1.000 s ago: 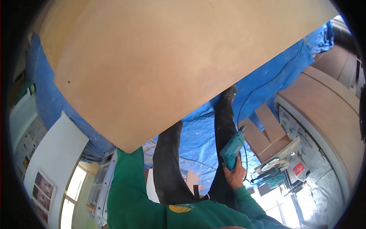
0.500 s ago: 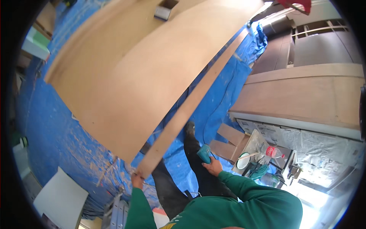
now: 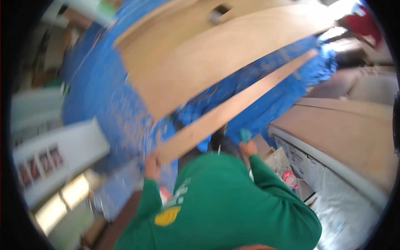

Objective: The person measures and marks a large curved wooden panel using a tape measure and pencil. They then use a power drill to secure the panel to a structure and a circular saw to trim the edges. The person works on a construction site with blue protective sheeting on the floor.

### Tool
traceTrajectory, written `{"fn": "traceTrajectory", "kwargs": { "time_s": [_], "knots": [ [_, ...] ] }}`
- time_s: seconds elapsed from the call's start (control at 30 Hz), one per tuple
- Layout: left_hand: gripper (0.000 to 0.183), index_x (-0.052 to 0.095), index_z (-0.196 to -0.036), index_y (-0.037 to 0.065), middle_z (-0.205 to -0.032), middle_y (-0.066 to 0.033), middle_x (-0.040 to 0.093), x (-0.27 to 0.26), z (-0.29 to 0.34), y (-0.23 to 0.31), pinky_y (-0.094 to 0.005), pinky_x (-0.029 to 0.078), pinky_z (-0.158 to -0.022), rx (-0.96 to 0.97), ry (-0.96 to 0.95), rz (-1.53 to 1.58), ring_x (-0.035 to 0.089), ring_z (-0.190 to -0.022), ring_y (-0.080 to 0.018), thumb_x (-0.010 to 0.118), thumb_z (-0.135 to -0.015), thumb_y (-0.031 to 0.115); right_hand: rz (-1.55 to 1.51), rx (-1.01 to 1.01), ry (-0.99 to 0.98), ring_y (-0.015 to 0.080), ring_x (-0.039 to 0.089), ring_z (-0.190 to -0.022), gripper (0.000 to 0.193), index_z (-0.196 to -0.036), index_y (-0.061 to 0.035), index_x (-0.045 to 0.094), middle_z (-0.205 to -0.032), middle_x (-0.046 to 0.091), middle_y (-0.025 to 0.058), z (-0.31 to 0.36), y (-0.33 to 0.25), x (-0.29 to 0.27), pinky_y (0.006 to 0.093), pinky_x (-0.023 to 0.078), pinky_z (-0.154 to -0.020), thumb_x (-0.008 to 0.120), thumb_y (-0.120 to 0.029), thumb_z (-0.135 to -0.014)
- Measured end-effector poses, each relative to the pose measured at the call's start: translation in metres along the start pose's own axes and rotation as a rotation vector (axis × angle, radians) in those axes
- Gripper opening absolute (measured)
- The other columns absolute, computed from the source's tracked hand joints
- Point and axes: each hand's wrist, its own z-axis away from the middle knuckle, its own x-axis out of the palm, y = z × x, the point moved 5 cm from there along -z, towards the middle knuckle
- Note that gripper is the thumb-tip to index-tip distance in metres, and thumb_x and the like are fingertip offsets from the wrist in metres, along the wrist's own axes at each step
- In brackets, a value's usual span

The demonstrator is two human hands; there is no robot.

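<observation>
My left hand (image 3: 152, 166) is closed on the near end of a long, narrow wooden board (image 3: 225, 111). The board slants away to the upper right, above the blue sheeting. In my right hand (image 3: 248, 148) is a teal hand-held power tool (image 3: 245, 135), its exact kind blurred. Beyond the board lies a large wooden panel (image 3: 179, 71), with a strip of blue sheeting showing between them.
Blue sheeting (image 3: 96, 108) covers the floor. A long wooden cabinet (image 3: 337, 129) borders the right side, near a plastic bottle (image 3: 288, 178). A white panel (image 3: 79, 141) stands at left. Someone in red (image 3: 363, 27) is at the far right. A small box (image 3: 218, 14) rests on the panel.
The whole view has swung, so the panel and board now sit further right and the board lies flatter across the picture. Both hands keep their hold.
</observation>
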Motion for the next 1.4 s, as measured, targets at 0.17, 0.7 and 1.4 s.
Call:
{"fn": "traceTrajectory", "kwargs": {
  "time_s": [0.17,0.7,1.4],
  "knots": [
    [0.014,0.066,-0.115,0.006,-0.111,-0.0049,0.07,-0.001,0.018,0.053,-0.0351,0.057,-0.088,-0.068,0.368,0.758,0.069,-0.103,-0.0159,0.068,-0.107,0.017,-0.124,0.123,-0.031,0.0287,0.075,-0.068,0.063,-0.088,0.0108,0.075,-0.077,0.076,0.0197,-0.054,0.07,0.009,0.0438,0.059,-0.067,0.087,-0.05,-0.078],
    [0.053,0.06,-0.133,-0.006,-0.135,-0.0199,0.067,0.01,-0.024,0.099,-0.0451,0.055,-0.103,0.023,0.581,0.448,0.068,-0.118,-0.0301,0.053,-0.114,0.042,0.064,0.105,-0.326,0.0372,0.077,-0.109,0.074,-0.115,0.0011,0.08,-0.117,0.077,0.0279,-0.023,0.07,-0.015,0.0453,0.06,-0.095,0.079,-0.065,-0.083],
    [0.046,0.07,-0.095,-0.004,-0.081,-0.0036,0.064,0.018,0.033,0.13,-0.0351,0.048,-0.071,0.064,0.847,0.144,0.052,-0.078,-0.0114,0.062,-0.111,0.038,-0.078,0.057,-0.275,0.0356,0.078,-0.094,0.074,-0.101,0.0138,0.075,-0.093,0.077,0.0307,-0.047,0.174,0.038,0.0496,0.055,-0.081,0.078,-0.059,-0.087]
  ]
}}
